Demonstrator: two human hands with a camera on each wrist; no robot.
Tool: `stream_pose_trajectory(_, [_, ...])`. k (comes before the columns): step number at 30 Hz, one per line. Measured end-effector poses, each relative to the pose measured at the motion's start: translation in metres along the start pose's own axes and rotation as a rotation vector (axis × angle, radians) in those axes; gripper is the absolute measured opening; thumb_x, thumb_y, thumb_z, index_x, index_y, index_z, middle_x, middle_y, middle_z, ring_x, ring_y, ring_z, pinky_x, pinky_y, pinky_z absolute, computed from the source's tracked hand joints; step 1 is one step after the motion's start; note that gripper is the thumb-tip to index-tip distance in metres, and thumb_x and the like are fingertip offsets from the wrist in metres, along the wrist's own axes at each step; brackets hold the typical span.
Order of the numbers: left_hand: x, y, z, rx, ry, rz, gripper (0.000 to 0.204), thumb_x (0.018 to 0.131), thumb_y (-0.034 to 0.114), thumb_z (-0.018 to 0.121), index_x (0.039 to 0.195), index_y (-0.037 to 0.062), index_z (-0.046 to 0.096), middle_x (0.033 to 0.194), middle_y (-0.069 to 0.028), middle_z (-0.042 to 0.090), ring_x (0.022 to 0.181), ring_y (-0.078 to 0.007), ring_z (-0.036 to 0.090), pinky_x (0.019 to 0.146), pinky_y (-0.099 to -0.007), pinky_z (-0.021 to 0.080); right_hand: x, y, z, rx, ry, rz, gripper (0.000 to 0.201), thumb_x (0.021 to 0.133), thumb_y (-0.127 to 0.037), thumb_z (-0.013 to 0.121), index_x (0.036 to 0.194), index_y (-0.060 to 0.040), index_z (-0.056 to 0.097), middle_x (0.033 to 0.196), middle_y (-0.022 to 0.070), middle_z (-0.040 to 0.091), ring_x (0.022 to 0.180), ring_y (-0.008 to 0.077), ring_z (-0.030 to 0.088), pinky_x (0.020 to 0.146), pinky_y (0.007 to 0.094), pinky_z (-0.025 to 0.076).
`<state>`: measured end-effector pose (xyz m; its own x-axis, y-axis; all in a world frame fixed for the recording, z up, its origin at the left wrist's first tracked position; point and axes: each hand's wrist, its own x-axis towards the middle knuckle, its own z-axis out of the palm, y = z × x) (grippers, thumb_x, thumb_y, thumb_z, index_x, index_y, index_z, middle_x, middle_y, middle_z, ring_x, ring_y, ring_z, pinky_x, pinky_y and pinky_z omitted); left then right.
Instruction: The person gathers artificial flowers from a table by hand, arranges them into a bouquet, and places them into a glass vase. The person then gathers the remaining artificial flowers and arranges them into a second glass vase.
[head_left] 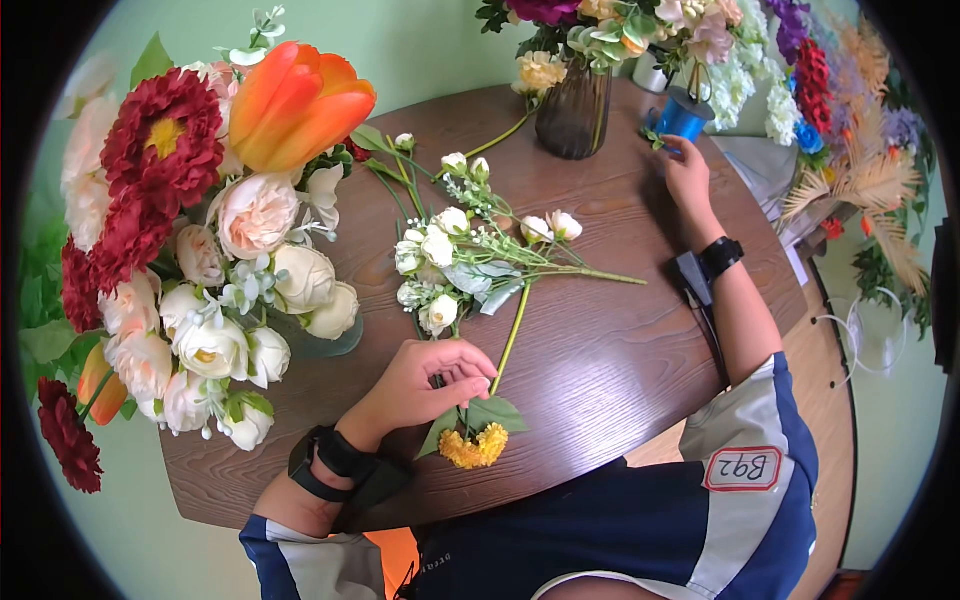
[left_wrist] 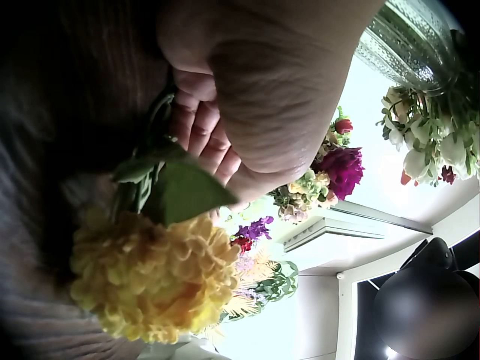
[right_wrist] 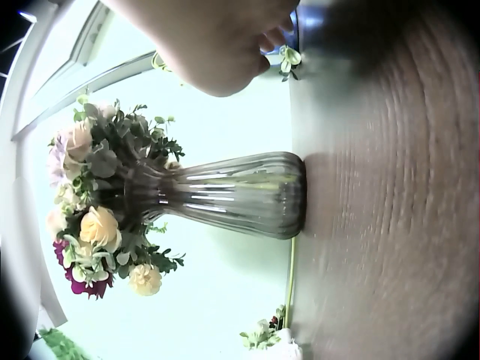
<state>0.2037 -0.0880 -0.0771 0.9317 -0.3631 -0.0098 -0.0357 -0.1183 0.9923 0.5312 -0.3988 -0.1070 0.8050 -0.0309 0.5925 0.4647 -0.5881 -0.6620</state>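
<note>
My left hand (head_left: 425,385) curls round the stems of white flowers (head_left: 437,245) lying on the table. Below it, a yellow flower (head_left: 474,446) with green leaves points toward the table's front edge. In the left wrist view, the yellow flower (left_wrist: 157,277) is beneath the curled fingers (left_wrist: 202,131), and the palm hides part of the stems. At the back right, my right hand (head_left: 688,180) reaches to a blue spool-like object (head_left: 686,116), fingers loosely bent. A small green sprig (right_wrist: 289,60) is beside its fingertips; whether they touch it is unclear.
A large bouquet (head_left: 210,270) fills the left side. A dark glass vase (head_left: 574,112) of flowers stands at the back, left of my right hand. More flowers (head_left: 860,160) are beyond the table's right edge. A single green stem (head_left: 512,340) lies beside the left hand.
</note>
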Motion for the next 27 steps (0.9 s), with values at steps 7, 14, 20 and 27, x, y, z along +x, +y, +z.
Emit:
stream_pose_trajectory(7, [-0.005, -0.005, -0.003, -0.066, 0.083, 0.015, 0.01, 0.084, 0.002, 0.054, 0.089, -0.0034, 0.06, 0.072, -0.0062, 0.062, 0.059, -0.0075, 0.057, 0.055, -0.0188, 0.045, -0.053, -0.112, -0.002, 0.334, -0.536, -0.01, 0.015, 0.076, 0.001, 0.049, 0.082, 0.0017, 0.062, 0.072, 0.0077, 0.063, 0.071, 0.0122, 0.059, 0.065, 0.0259, 0.046])
stream_pose_trajectory(14, [0.0, -0.007, -0.002, 0.117, 0.224, 0.045, 0.01, 0.084, 0.004, 0.054, 0.089, -0.0028, 0.06, 0.073, -0.0059, 0.063, 0.063, -0.008, 0.059, 0.059, -0.0193, 0.047, -0.107, -0.179, -0.022, -0.101, -0.89, -0.456, 0.037, 0.072, -0.026, 0.068, 0.1, -0.0053, 0.055, 0.085, 0.0144, 0.061, 0.08, 0.0338, 0.059, 0.07, 0.0388, 0.047])
stream_pose_trajectory(20, [-0.001, -0.013, -0.004, 0.07, 0.386, 0.078, 0.016, 0.084, 0.003, 0.053, 0.098, -0.0025, 0.058, 0.091, -0.009, 0.063, 0.083, -0.0115, 0.06, 0.074, -0.0227, 0.046, -0.102, -0.174, -0.018, -0.023, -0.776, -0.35, 0.035, 0.07, -0.016, 0.069, 0.1, -0.0056, 0.055, 0.082, 0.0145, 0.06, 0.078, 0.0335, 0.059, 0.067, 0.039, 0.047])
stream_pose_trajectory(27, [0.001, -0.013, 0.0, -0.111, 0.549, 0.123, 0.018, 0.083, 0.004, 0.057, 0.099, -0.0034, 0.06, 0.091, -0.0072, 0.064, 0.085, -0.0106, 0.06, 0.073, -0.0224, 0.046, -0.112, -0.188, -0.029, 0.159, -0.487, -0.564, 0.032, 0.067, -0.006, 0.07, 0.097, -0.0071, 0.057, 0.08, 0.0072, 0.056, 0.065, 0.0248, 0.058, 0.054, 0.032, 0.047])
